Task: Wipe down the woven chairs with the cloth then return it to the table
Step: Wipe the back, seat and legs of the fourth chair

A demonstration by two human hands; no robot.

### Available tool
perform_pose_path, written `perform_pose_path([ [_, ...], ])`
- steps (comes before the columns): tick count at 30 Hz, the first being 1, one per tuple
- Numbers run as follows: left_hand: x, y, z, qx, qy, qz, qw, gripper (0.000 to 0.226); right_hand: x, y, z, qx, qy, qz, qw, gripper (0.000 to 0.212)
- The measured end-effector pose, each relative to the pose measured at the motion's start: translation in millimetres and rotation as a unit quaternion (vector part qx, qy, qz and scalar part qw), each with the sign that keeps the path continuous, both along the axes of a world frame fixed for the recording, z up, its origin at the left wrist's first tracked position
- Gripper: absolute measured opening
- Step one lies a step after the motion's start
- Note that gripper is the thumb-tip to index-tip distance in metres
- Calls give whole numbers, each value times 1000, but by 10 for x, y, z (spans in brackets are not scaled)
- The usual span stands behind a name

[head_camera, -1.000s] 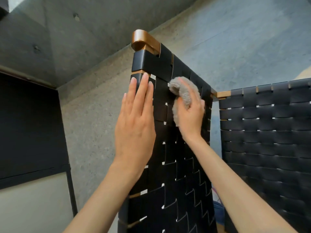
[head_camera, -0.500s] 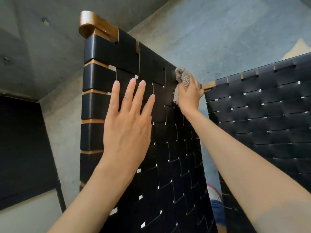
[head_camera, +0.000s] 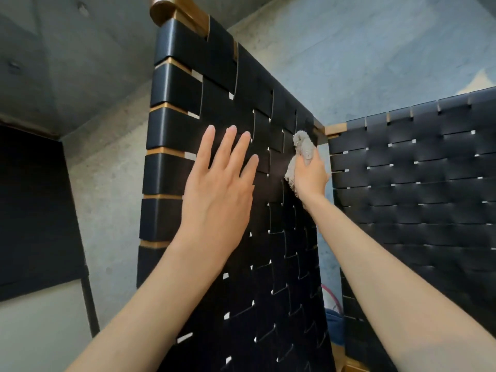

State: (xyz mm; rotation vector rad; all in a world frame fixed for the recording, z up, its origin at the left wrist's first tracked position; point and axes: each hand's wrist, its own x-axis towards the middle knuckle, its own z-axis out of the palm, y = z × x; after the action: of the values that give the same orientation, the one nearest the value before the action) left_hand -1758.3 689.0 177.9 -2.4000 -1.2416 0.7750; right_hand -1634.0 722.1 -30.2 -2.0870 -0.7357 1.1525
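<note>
While the wiping is clearly under way, the task looks to me no more than partly done. The woven chair [head_camera: 268, 264] in the centre of the frame, black straps on a golden-brown frame, fills most of the view, and the work is at its upper right edge. Whether its lower part is already wiped I cannot judge. The second woven chair [head_camera: 418, 189], at the right of the frame, stands just beside the first and no hand touches it, so I think it may be left to do. The left hand [head_camera: 217, 200] lies flat on the weave near the middle, its fingers straight and spread, holding nothing; it seems to steady the panel. The right hand [head_camera: 311, 175], right of centre, has its fingers curled around the grey cloth [head_camera: 302, 146] and presses it on the straps. No surface for returning the cloth is in view, so this last step is not yet done.
</note>
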Motion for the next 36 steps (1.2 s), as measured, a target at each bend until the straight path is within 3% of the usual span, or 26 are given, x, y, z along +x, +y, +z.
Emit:
perform_pose_path([
  [8, -213, -854, 163, -19, -37, 53, 998, 59, -393, -1248, 297, 23, 60, 21, 998, 42],
  [16, -480, -1938, 384, 0, -57, 113, 992, 61, -671, -2252, 728, 28, 58, 71, 995, 48],
  [21, -675, -2587, 486, 12, -116, 164, 979, 59, -809, -2861, 924, 52, 27, 107, 993, 48],
  [31, -749, -3663, 501, 62, -203, 276, 937, 63, -854, -3635, 1199, 27, 48, 179, 982, 44],
  [36, -527, -4132, 488, 143, -229, 379, 885, 75, -590, -3857, 1279, 35, 75, 292, 953, 39],
])
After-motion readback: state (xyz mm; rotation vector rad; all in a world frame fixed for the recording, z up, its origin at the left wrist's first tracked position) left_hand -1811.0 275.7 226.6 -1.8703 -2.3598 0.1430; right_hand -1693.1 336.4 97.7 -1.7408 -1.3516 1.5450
